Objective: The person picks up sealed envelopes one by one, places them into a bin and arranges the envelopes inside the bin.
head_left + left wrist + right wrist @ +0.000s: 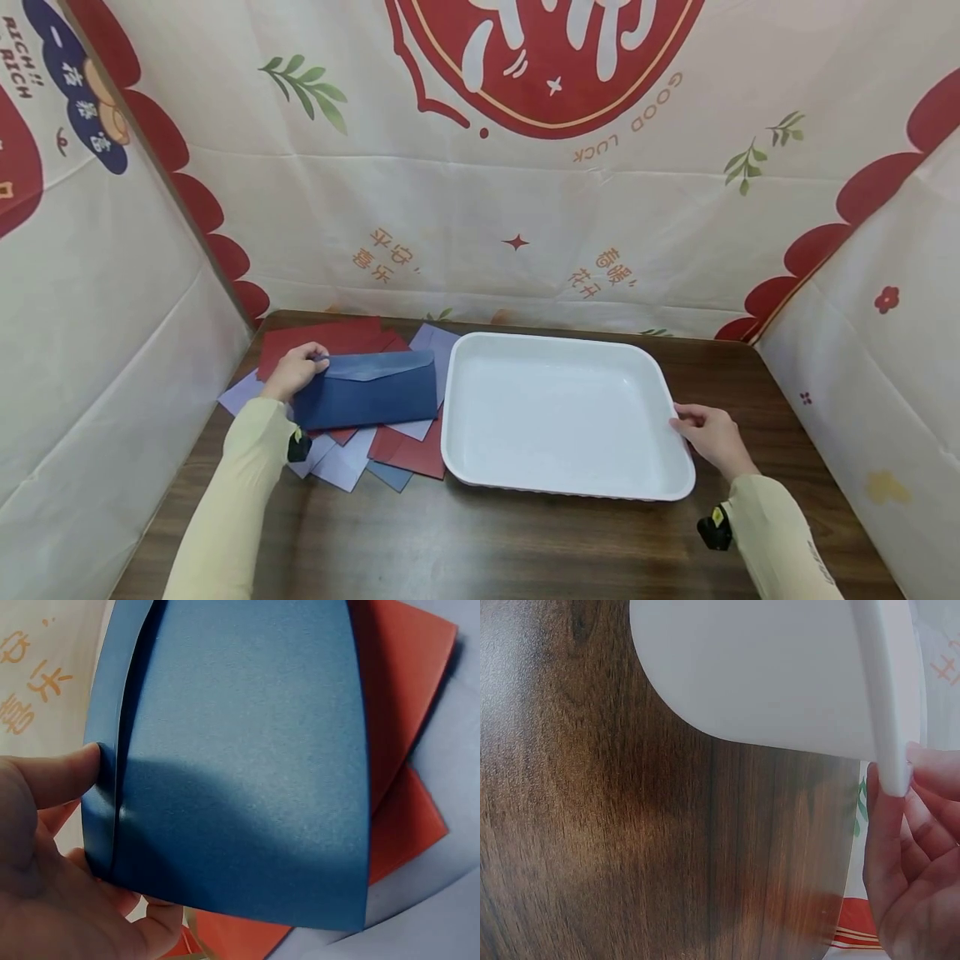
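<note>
My left hand (297,372) pinches a dark blue envelope (375,402) at its upper left corner, by the flap edge. In the left wrist view the thumb lies over the flap of the blue envelope (247,742), with the other fingers behind it. Beneath it spreads a pile of red envelopes (416,450) and pale lilac envelopes (347,462). At the right, my right hand (714,435) grips the right rim of a white rectangular tray (562,417). The right wrist view shows thumb and fingers pinching the rim of the tray (889,712). Nothing lies in the tray.
The brown wooden table (525,542) carries everything. Another blue envelope (390,475) pokes out at the pile's near edge, close to the tray's left side. Printed white cloth (487,208) hangs behind the table and along both sides.
</note>
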